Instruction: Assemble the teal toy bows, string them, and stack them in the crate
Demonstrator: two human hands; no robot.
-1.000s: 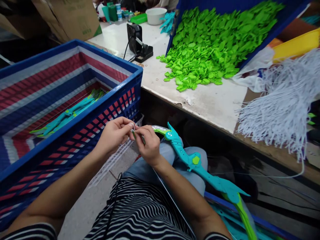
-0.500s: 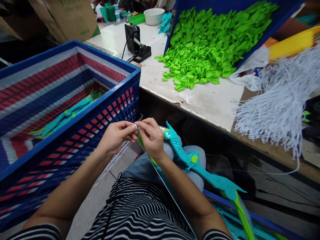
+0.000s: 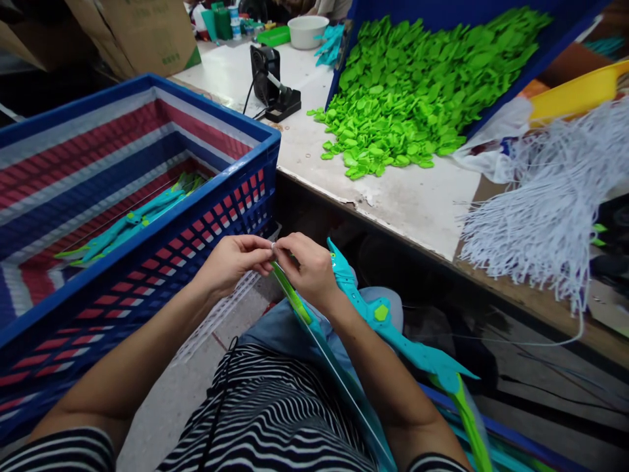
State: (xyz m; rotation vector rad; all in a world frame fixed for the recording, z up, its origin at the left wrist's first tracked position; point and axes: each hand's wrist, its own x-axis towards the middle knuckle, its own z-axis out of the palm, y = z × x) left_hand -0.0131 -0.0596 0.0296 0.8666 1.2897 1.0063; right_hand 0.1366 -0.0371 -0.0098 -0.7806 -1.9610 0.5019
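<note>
A teal and green toy bow (image 3: 422,356) lies across my lap, its lime-green limb (image 3: 295,298) pointing up to my fingers. White string (image 3: 273,246) shows at that tip, between both hands. My left hand (image 3: 228,262) pinches the string from the left with thumb and forefinger. From the other side my right hand (image 3: 309,270) is closed in a pinch on the same string, over the limb's end. The fingers cover the exact knot or loop. A taut line of string runs down along the bow past my right forearm.
Left stands a blue crate (image 3: 230,172) with a striped lining and several toy bows (image 3: 147,213) inside. On the white table (image 3: 422,216) are a small black fan (image 3: 266,73), a heap of green plastic pieces (image 3: 403,98) in a tipped blue bin, and a bundle of white strings (image 3: 535,229).
Both hands have shifted slightly right, still pinched together on the string. More of the green limb now shows below my fingers, and my right hand covers more of the bow's upper part.
</note>
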